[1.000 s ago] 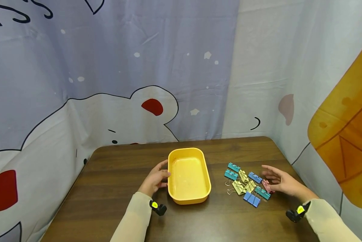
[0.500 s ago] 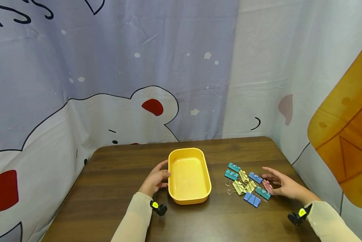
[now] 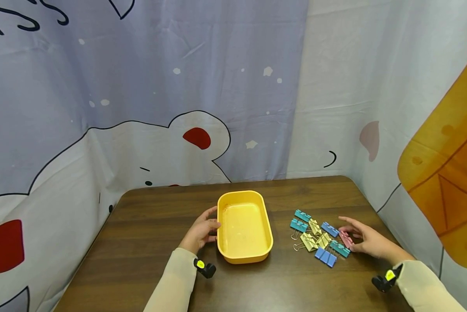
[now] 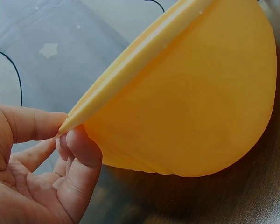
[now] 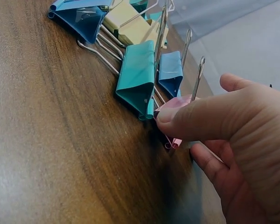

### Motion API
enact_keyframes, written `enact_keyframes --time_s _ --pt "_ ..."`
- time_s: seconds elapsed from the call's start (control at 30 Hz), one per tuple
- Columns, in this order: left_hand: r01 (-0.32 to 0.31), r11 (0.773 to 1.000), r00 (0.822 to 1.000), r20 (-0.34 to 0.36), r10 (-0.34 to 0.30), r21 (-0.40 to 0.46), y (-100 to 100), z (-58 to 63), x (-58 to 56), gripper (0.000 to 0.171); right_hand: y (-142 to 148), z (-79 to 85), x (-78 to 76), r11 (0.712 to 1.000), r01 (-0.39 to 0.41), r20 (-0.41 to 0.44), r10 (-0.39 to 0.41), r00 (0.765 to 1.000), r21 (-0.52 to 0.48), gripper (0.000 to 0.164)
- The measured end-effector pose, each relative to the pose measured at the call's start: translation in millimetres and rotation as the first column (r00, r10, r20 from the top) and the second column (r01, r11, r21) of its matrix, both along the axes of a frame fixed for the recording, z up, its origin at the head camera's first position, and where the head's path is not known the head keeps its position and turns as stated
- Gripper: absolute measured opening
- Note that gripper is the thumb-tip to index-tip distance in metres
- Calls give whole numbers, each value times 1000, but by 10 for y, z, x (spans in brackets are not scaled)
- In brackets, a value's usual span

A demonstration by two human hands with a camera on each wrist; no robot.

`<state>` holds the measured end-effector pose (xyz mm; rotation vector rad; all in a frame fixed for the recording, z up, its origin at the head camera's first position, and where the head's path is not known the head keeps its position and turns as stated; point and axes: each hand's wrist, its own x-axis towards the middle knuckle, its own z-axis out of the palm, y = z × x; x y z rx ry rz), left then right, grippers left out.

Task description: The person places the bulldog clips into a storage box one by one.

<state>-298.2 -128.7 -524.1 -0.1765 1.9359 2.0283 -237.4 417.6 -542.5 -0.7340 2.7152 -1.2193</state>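
left hand (image 3: 199,229) pinching a yellow tray (image 3: 244,229) by its rim, right hand (image 3: 368,240) with thumb on a pink clip (image 3: 345,240), opposite fingertips hidden, cannot tell whether pinching, sleeves (image 3: 172,279) cut off

Tray (image 3: 243,227): plastic, smooth, with a soft sheen. Clips (image 5: 136,67): coated metal, smooth, lightly glossy; handles (image 5: 198,79) of bare, shiny metal wire. Desk (image 3: 151,242): wood-grained, dully glossy where light falls. Curtain (image 3: 202,56): matt cloth, creased. Sleeves (image 3: 172,281): matt cloth. Wrist cameras (image 3: 208,271): dark plastic.
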Motion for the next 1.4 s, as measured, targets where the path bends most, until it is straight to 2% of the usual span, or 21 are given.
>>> enact_keyframes --time_s 0.17,0.47,0.97,1.27,1.4 --pt "5 1000 1000 -3 -5 1 5 4 0 68 13 10 -24 1000 19 21 -19 1000 1 90" --pt "4 1000 1000 3 -4 -4 -8 -14 -7 69 60 70 -41 995 -37 45 41 998 -89 89" --pt "4 1000 1000 2 -4 7 -8 -39 -18 69 174 185 -53 991 -21 40 27 999 -134 88" --pt "4 1000 1000 4 -4 2 -10 -34 -13 69 188 275 -40 986 14 92 2 996 -168 90" --pt "4 1000 1000 3 -4 0 -7 -26 -10 69 202 294 -47 985 5 63 6 998 -170 89"
